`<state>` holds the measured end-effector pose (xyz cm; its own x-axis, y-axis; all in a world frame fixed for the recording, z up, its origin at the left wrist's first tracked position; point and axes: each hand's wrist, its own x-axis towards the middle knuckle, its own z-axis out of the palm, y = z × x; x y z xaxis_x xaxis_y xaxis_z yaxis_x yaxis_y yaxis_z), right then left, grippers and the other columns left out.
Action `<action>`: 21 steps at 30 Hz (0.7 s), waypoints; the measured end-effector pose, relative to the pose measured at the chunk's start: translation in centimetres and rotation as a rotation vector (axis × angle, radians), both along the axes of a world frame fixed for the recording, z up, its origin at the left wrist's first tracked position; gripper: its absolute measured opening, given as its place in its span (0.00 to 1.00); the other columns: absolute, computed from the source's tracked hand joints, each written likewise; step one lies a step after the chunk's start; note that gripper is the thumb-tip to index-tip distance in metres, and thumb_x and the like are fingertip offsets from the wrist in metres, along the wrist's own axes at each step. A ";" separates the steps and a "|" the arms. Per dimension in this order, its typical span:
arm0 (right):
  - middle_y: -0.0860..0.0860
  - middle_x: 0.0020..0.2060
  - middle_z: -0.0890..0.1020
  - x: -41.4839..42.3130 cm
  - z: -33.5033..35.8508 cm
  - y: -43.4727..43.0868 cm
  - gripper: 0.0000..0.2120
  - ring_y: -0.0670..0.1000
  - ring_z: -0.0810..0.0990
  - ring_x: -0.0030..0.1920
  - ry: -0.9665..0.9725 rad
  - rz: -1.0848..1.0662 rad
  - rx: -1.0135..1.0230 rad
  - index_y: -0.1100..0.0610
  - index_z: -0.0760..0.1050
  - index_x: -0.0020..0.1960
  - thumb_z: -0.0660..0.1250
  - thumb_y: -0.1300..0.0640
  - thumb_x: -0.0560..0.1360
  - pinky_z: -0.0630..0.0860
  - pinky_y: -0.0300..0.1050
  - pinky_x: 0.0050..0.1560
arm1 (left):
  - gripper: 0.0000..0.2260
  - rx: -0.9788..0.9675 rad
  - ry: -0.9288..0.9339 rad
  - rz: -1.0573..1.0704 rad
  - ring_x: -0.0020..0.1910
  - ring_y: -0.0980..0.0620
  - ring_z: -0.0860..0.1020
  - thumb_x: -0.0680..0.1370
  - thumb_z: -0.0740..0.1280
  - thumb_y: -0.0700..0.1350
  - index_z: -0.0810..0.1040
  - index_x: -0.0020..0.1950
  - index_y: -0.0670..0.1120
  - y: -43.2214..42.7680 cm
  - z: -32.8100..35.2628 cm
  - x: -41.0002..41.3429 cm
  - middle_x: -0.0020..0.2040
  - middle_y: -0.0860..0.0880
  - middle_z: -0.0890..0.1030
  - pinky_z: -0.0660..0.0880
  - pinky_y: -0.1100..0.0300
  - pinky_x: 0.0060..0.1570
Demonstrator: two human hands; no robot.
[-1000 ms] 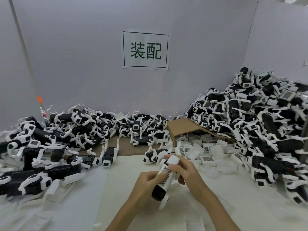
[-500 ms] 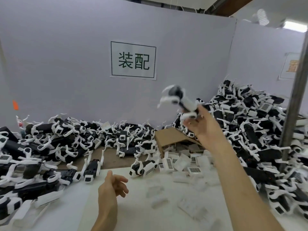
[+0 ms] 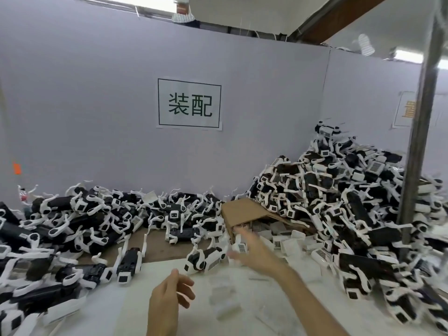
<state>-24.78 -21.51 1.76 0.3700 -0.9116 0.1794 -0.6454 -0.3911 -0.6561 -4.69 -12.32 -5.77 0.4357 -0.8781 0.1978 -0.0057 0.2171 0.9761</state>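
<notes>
My right hand [image 3: 257, 251] reaches forward over the white table [image 3: 135, 309], blurred, fingers spread and holding nothing. My left hand [image 3: 169, 297] hovers low near the table's front with loosely curled fingers, also holding nothing. A black-and-white device [image 3: 326, 130] sits at the very top of the tall pile of such devices [image 3: 339, 197] on the right. Another one [image 3: 203, 257] lies on the table just left of my right hand.
A lower pile of the same devices [image 3: 72, 226] fills the left side. A tipped cardboard box [image 3: 244, 210] spills small white labelled parts [image 3: 291, 243]. A grey metal post [image 3: 417, 132] stands at the right. A sign [image 3: 189, 104] hangs on the grey partition.
My right hand held a device raised high half a second ago; now it is lower over the table and holds nothing. A device now sits atop the right pile. The camera tilted up.
</notes>
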 end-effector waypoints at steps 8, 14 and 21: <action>0.41 0.70 0.72 3.2 -7.1 3.1 0.25 0.44 0.71 0.68 0.067 0.056 0.117 0.44 0.72 0.71 0.68 0.39 0.75 0.66 0.43 0.70 | 0.05 0.199 -0.051 0.032 0.48 0.49 0.82 0.84 0.61 0.47 0.76 0.56 0.51 0.9 -0.2 -0.6 0.55 0.50 0.80 0.70 0.52 0.52; 0.37 0.60 0.75 2.9 -7.4 3.3 0.23 0.41 0.73 0.62 -0.084 0.007 0.015 0.44 0.74 0.66 0.72 0.43 0.73 0.69 0.37 0.59 | 0.10 0.197 -0.091 -0.004 0.51 0.54 0.81 0.83 0.62 0.50 0.70 0.65 0.56 1.4 -0.4 -0.8 0.58 0.57 0.77 0.69 0.54 0.54; 0.41 0.64 0.75 3.0 -7.5 3.2 0.20 0.43 0.70 0.65 -0.014 -0.003 -0.151 0.43 0.74 0.67 0.70 0.51 0.76 0.65 0.43 0.68 | 0.13 0.215 -0.176 -0.002 0.60 0.48 0.79 0.83 0.62 0.50 0.70 0.68 0.55 1.4 -0.9 -0.9 0.65 0.51 0.76 0.70 0.52 0.60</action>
